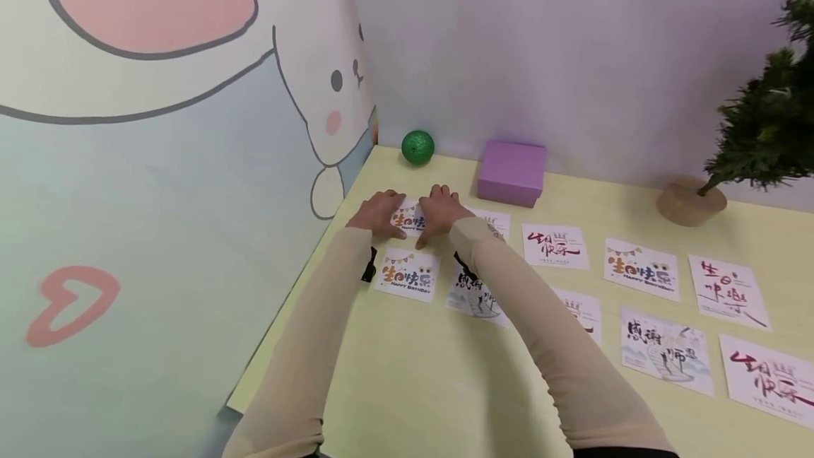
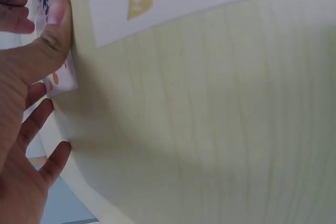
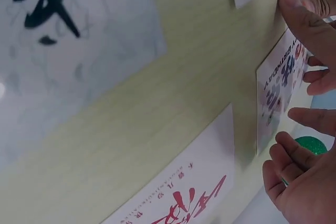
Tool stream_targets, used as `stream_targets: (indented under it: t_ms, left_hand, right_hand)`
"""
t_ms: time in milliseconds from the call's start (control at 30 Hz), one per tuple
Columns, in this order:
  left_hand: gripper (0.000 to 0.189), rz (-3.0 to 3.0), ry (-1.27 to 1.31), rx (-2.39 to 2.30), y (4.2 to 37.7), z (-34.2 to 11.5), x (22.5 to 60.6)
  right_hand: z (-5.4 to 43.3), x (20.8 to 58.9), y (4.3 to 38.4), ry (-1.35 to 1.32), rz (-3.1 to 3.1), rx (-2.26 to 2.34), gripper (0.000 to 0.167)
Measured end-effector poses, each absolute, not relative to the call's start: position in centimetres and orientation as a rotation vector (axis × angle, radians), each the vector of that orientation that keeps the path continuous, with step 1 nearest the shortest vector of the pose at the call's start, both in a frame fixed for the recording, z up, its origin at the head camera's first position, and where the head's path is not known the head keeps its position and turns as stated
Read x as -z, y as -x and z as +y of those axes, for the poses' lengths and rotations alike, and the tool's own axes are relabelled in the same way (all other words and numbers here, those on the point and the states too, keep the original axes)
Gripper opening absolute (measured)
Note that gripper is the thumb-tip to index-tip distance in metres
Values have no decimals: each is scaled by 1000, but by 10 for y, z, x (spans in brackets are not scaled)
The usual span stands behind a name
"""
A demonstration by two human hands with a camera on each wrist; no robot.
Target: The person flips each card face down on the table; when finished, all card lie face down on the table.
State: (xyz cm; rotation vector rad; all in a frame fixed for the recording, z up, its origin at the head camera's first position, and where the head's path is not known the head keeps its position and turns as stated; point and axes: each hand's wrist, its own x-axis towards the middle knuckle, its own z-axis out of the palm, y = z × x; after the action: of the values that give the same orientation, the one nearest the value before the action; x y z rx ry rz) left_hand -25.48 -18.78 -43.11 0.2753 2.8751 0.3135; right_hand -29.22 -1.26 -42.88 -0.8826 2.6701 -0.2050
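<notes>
A white "Happy Birthday" card (image 1: 407, 219) lies near the table's back left, framed by both hands. My left hand (image 1: 378, 213) is at its left side, the thumb (image 2: 62, 17) along the card's near edge and the other fingers spread beyond it. At the right side, my right hand (image 1: 440, 212) reaches over part of the card, its thumb (image 3: 295, 11) pointing down by the near edge and its other fingers loosely bent. Just in front lies a matching birthday card (image 1: 407, 274). Beneath the right forearm, a card with black writing (image 1: 477, 295) is partly covered.
A green ball (image 1: 417, 148) and a purple box (image 1: 511, 172) stand along the back wall. Several more greeting cards lie in rows to the right, including a red-lettered card (image 1: 555, 246). A small tree in a round wooden base (image 1: 690, 202) stands back right. A painted wall (image 1: 191, 218) borders the left.
</notes>
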Motion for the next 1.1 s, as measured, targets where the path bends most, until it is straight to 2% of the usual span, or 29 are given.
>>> stream_targets:
  t_ms: [100,167,333,500,700,767,967,1100]
  left_hand:
    - [94,2869,-269,-349,255,-189,430]
    - [95,2863,-257,-344,256,-188,430]
    - [92,2852,-248,-303,257,-185,430]
    - [86,2835,-287,-264,259,-184,429]
    - [88,2847,-284,-281,262,-184,430]
    - [92,2844,-309,-297,262,-182,430]
    - [112,2816,-486,-515,263,-167,419]
    - [107,2802,-547,-569,267,-155,407]
  right_hand:
    - [-12,428,296,834,2682,174,106]
    - [-8,427,298,801,2675,172,106]
    - [-3,427,299,781,2645,215,95]
    - [-4,425,300,756,2631,268,94]
    - [-5,423,298,782,2596,329,81]
    - [-3,422,295,797,2595,327,88]
    - [8,410,290,970,2648,428,127]
    - [13,402,293,1077,2661,513,134]
